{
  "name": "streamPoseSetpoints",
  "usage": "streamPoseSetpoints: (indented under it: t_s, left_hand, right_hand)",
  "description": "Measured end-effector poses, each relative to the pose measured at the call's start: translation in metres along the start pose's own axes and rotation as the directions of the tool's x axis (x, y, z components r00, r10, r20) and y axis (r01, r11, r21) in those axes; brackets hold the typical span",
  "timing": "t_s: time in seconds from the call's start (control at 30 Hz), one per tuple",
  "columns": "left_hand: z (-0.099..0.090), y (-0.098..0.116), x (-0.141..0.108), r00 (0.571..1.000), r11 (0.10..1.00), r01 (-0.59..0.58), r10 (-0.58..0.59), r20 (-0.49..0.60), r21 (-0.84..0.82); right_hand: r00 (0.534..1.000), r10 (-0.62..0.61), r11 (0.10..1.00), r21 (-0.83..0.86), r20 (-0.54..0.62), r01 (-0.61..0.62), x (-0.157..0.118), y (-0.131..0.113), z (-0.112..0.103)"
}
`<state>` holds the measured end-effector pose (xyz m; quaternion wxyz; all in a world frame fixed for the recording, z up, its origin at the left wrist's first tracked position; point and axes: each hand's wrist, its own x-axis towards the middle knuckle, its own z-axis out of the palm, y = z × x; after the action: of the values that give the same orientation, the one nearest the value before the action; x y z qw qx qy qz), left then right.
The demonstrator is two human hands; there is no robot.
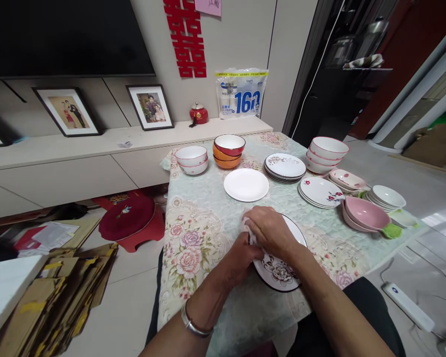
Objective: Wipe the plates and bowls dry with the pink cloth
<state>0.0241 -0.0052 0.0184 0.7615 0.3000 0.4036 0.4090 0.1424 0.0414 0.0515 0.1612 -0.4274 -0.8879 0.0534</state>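
While held near the close edge of a floral tablecloth, black-rimmed plate, contact with the fabric beneath not discernible; broad flowered stretch of tablecloth to the left, running out to the side edge, with a narrower strip to the right; plain white plate just beyond; orange and red bowls behind that, near the far edge; stacked flowered plates and pink bowls toward the right edge.

Decorated face of the black-rimmed plate turned upward and toward the body; circular in form, with an outline drawn out lengthwise, away from the body, in this view; brown blossom motif nearest the close rim.

Left hand at the left rim, fingers narrowed on the plate, thumb over its face; right hand across the far left part, fingers bent around a white cloth, tips partly hidden.

Smooth, glossy, ceramic-looking glaze with a thin dark border; soft, crumpled cloth; quilted, puckered tablecloth in pale green and cream, printed with pink roses; rounded bowls, nested.
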Motion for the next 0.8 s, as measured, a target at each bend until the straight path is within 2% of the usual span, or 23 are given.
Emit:
streamPoseSetpoints:
  t_s: [0.07, 0.1, 0.13, 0.2, 0.3, 0.43, 0.53, 0.6, 0.67, 0.8]
  left_hand:
    - [0.000, -0.001, 0.000, 1.000, 0.999, 0.008, -0.008, -0.025, 0.037]
    - [-0.001, -0.001, 0.001, 1.000, 1.000, 0.005, -0.005, -0.021, 0.029]
    - [-0.001, 0.000, 0.001, 1.000, 1.000, -0.003, 0.003, -0.005, 0.006]
    - [-0.001, 0.001, 0.001, 0.999, 0.999, -0.019, 0.021, 0.046, -0.048]
    - [0.001, 0.004, -0.001, 0.993, 0.994, -0.024, 0.036, 0.114, -0.108]
    - [0.003, 0.007, -0.002, 0.989, 0.975, -0.065, 0.091, 0.118, -0.211]
    - [0.004, 0.007, -0.001, 0.991, 0.956, -0.106, 0.125, 0.051, -0.273]
    - [0.004, 0.008, 0.001, 0.993, 0.950, -0.114, 0.119, -0.001, -0.289]
    - [0.005, 0.009, 0.002, 0.994, 0.951, -0.107, 0.102, -0.031, -0.292]
    - [0.008, 0.010, 0.002, 0.995, 0.950, -0.099, 0.096, -0.023, -0.296]
  right_hand:
    - [0.996, -0.083, 0.996, -0.024, 0.023, 0.084, 0.000, -0.001, 0.001]
    - [0.997, -0.074, 0.996, -0.048, 0.034, 0.075, 0.000, 0.002, 0.000]
    - [0.999, -0.027, 0.996, -0.079, 0.042, 0.030, 0.000, 0.007, 0.000]
    - [0.988, 0.149, 0.981, -0.132, 0.041, -0.143, -0.002, 0.021, -0.002]
    - [0.920, 0.392, 0.915, -0.117, 0.024, -0.387, -0.006, 0.041, -0.004]
    - [0.856, 0.517, 0.854, -0.072, 0.009, -0.515, -0.009, 0.054, -0.004]
    - [0.796, 0.603, 0.790, -0.100, -0.043, -0.604, -0.009, 0.058, 0.000]
    - [0.774, 0.630, 0.766, -0.116, -0.062, -0.632, -0.008, 0.059, 0.003]
    - [0.788, 0.610, 0.780, -0.112, -0.083, -0.616, -0.007, 0.059, 0.007]
    - [0.867, 0.472, 0.864, -0.113, -0.161, -0.491, -0.004, 0.046, 0.013]
